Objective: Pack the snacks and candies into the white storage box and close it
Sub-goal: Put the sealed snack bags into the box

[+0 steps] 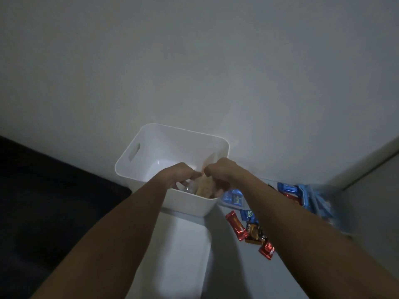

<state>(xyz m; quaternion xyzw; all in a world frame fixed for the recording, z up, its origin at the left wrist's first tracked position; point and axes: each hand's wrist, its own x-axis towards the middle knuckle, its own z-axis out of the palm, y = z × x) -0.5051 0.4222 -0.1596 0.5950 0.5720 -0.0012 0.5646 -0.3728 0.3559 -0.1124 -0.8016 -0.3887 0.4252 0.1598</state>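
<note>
The white storage box (151, 145) stands open on the white surface against the wall. Both hands reach over its near rim. My left hand (180, 174) and my right hand (222, 169) together pinch the top of a clear packet of tan snacks (204, 187), which hangs inside the box. The white lid (183, 251) lies flat in front of the box. To the right of the box lie loose candies: a red bar (236, 225), a brown-orange wrapper (253, 233), a small red wrapper (267, 250) and blue packets (234, 197).
More blue wrapped packs (311, 198) pile up at the right near a corner edge. A dark area (43, 201) fills the left beside the surface. The wall rises directly behind the box.
</note>
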